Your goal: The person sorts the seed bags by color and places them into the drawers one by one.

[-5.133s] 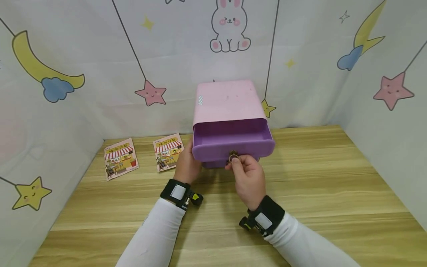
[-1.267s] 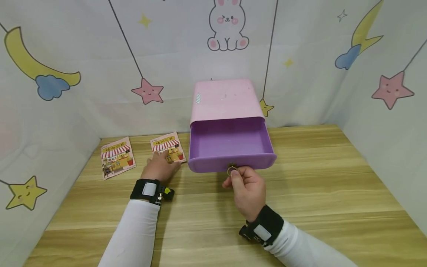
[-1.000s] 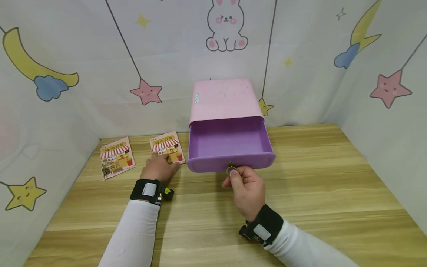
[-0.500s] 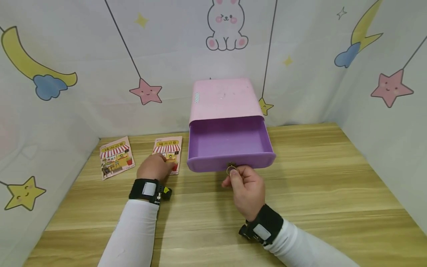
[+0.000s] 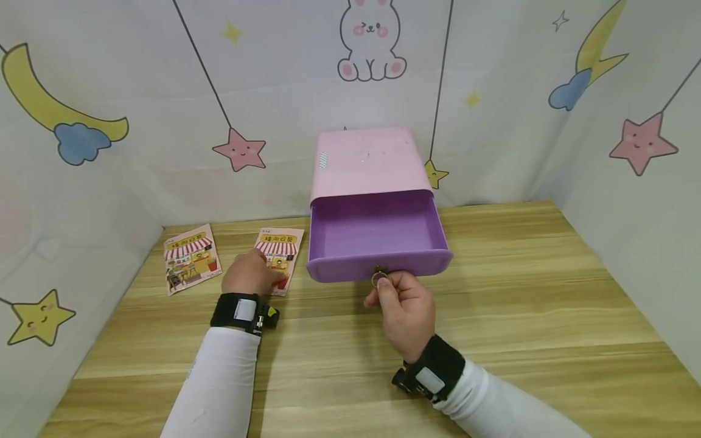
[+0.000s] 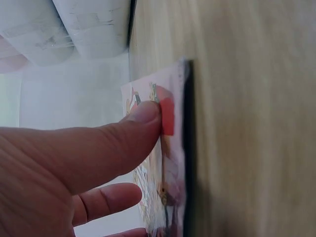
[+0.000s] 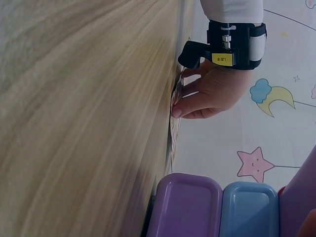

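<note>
A pink cabinet (image 5: 372, 161) stands against the back cloth, its top purple drawer (image 5: 378, 228) pulled out and bare inside. The right hand (image 5: 402, 310) pinches the brass ring pull (image 5: 380, 279) on the drawer front between thumb and fingers. To the left, the left hand (image 5: 249, 277) lies over a flat printed packet (image 5: 282, 243) bearing a striped-awning shop picture. In the left wrist view its thumb (image 6: 143, 116) presses near a corner of the packet (image 6: 170, 158), fingers spread along the other side. The packet appears flat on the table.
A second, matching packet (image 5: 191, 258) lies farther left on the wooden table (image 5: 520, 304). Lower drawers show in the right wrist view, one purple (image 7: 190, 207) and one blue (image 7: 251, 210). A patterned cloth (image 5: 296, 109) encloses the back and sides.
The left hand has gone from the cabinet's side to the nearer packet, which has slid toward the person and turned slightly. The right hand has drawn the top drawer farther out, then stayed still.
</note>
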Demonstrator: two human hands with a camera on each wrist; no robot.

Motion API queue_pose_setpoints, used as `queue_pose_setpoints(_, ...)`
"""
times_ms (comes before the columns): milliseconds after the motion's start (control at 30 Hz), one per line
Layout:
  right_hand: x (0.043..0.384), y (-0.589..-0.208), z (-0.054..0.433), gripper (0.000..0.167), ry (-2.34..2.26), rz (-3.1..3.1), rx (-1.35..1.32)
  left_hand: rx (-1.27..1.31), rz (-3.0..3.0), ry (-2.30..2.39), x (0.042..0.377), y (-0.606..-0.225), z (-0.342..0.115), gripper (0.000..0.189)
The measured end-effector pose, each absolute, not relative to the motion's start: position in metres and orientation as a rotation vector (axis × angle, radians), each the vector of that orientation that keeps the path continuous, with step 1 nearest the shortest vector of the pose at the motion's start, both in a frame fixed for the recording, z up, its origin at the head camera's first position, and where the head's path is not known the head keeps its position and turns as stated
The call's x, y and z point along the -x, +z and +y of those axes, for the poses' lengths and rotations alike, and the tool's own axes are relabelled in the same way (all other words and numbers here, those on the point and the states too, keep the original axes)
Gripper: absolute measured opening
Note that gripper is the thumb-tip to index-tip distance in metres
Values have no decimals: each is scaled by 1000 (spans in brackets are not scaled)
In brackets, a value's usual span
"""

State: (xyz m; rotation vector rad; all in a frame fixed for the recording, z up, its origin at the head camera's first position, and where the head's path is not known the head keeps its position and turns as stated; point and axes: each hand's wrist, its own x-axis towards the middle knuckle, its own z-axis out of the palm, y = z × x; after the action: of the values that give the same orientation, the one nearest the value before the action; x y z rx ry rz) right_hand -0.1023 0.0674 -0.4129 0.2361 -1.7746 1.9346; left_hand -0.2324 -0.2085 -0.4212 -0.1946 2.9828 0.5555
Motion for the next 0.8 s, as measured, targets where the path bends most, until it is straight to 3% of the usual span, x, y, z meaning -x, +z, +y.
queue_pose_setpoints(800,102,-412,68,21,1928,-1780,-264,285,2991,546,232,-421,-215,77)
